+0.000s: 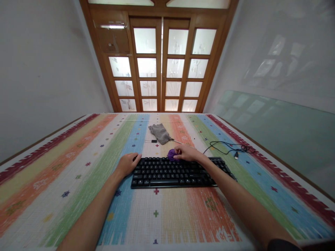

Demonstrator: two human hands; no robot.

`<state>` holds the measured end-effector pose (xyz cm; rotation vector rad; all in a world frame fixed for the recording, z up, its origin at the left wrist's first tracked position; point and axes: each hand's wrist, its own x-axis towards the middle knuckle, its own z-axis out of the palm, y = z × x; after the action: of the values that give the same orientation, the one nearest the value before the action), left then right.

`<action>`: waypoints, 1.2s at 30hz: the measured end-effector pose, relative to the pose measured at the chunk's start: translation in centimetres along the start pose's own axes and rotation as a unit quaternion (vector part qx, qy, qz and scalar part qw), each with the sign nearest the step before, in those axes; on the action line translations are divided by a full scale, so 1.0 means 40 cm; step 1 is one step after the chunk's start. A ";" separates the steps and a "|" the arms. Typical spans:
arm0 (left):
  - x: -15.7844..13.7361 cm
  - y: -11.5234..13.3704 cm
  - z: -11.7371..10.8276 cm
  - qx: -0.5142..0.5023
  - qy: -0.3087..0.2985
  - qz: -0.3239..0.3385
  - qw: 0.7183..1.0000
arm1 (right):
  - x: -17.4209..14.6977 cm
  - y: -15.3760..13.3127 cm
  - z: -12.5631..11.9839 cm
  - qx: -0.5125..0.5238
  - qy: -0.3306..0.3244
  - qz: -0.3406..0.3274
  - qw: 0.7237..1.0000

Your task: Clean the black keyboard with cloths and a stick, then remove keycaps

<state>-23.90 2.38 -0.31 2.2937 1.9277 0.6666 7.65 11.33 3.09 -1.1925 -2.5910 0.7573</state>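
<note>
At the keyboard's ten o'clock corner, the left hand (pixel 128 164) touches the edge; whether its fingers grip, I cannot tell. The black keyboard (pixel 163 174) lies on the striped cloth (pixel 172 216). Towards eleven sits a grey cloth (pixel 160 134). Around twelve, on the rear keys, the right hand (pixel 187 153) pinches a purple wad (pixel 172 155). At two, a cable (pixel 227 151) lies looped.
</note>
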 end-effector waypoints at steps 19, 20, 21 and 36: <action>0.002 0.006 -0.002 0.014 -0.011 -0.003 1.000 | -0.010 -0.029 0.012 -0.052 0.001 0.015 0.999; 0.002 0.006 -0.002 0.015 -0.013 -0.003 1.000 | -0.005 -0.032 0.016 -0.059 0.009 0.024 0.998; 0.002 0.006 -0.002 0.016 -0.014 -0.003 1.000 | -0.001 -0.035 0.021 -0.063 0.016 0.032 0.997; 0.003 0.009 -0.008 0.020 -0.019 -0.007 1.000 | -0.045 0.014 -0.041 0.027 0.064 0.027 0.997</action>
<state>-23.66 2.37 0.12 2.2963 1.9575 0.5842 9.79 10.89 4.25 -1.2563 -2.4279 0.7314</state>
